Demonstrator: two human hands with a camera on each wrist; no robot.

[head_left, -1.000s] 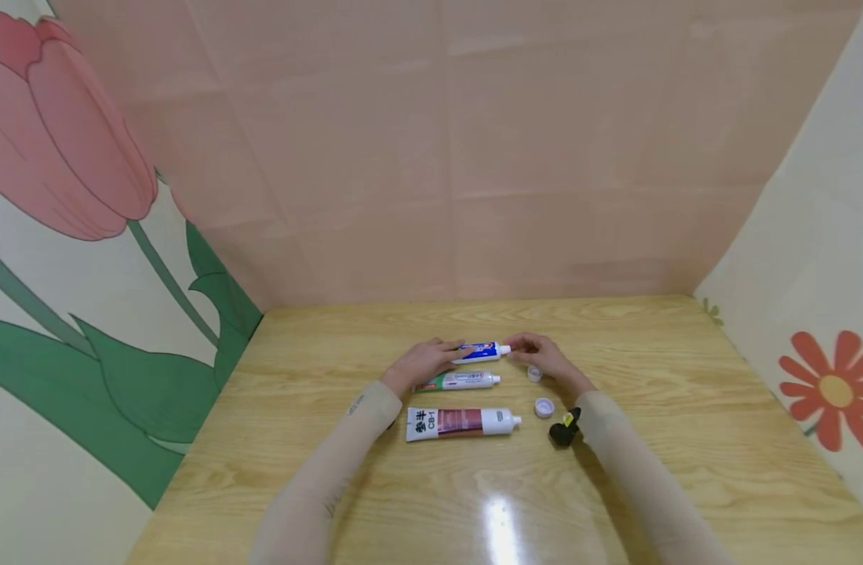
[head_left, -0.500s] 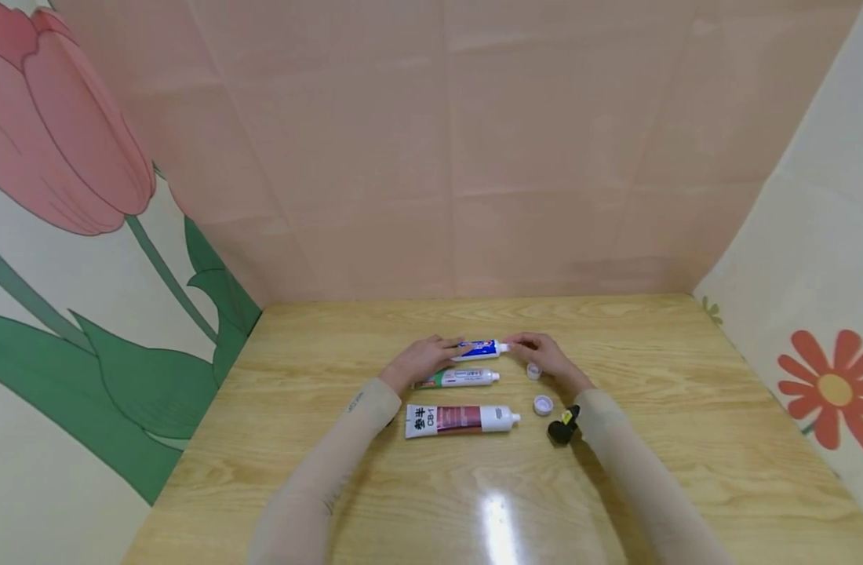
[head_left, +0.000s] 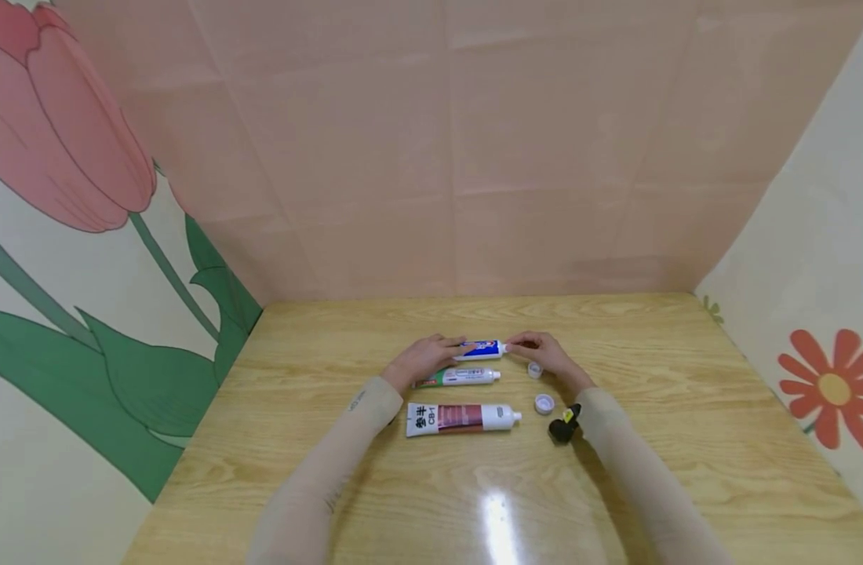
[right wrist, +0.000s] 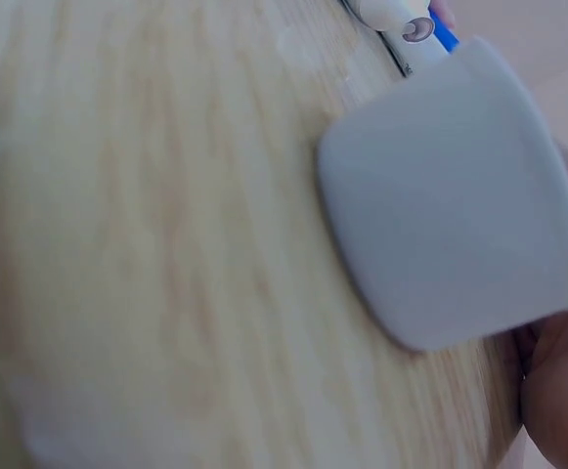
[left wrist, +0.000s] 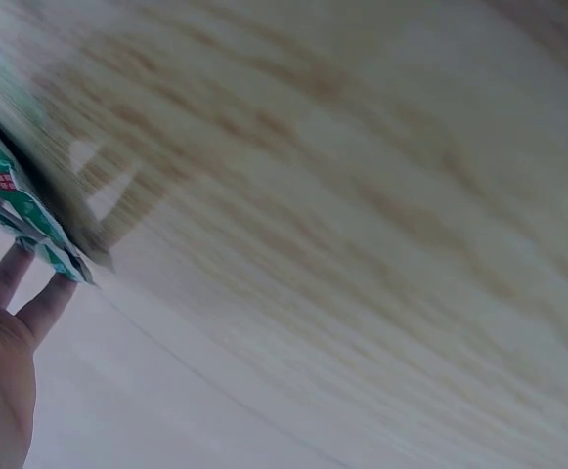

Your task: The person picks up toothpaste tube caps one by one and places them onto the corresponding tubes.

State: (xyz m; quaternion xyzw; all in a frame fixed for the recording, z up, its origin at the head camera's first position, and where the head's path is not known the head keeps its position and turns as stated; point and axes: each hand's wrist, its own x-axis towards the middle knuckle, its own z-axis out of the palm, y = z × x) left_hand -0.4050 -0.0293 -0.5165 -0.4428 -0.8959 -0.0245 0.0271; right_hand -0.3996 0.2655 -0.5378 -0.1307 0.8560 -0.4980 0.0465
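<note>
In the head view, my left hand (head_left: pixel 424 357) holds the rear part of a blue and white toothpaste tube (head_left: pixel 484 349), digits lying across it. My right hand (head_left: pixel 544 351) pinches at the nozzle end of that tube, its fingertips covering what sits there. Nearer me lies a green and white toothpaste tube (head_left: pixel 467 377), uncapped, its tail beside my left wrist; the left wrist view shows its crimped green end (left wrist: pixel 29 215). Below my right hand are a small white cap (head_left: pixel 535 369) and a wider white cap (head_left: pixel 544 404). A white cap (right wrist: pixel 450 195) looms large in the right wrist view.
A red and white toothpaste tube (head_left: pixel 463 419) lies uncapped closest to me, nozzle to the right. A black device with a yellow label (head_left: pixel 564 426) shows by my right cuff. The wooden table (head_left: pixel 333 329) meets a pink wall covering (head_left: pixel 460 157) behind.
The right fingertips have moved slightly in over the nozzle of the blue tube. The left hand stays in place, and the other tubes and caps lie as before.
</note>
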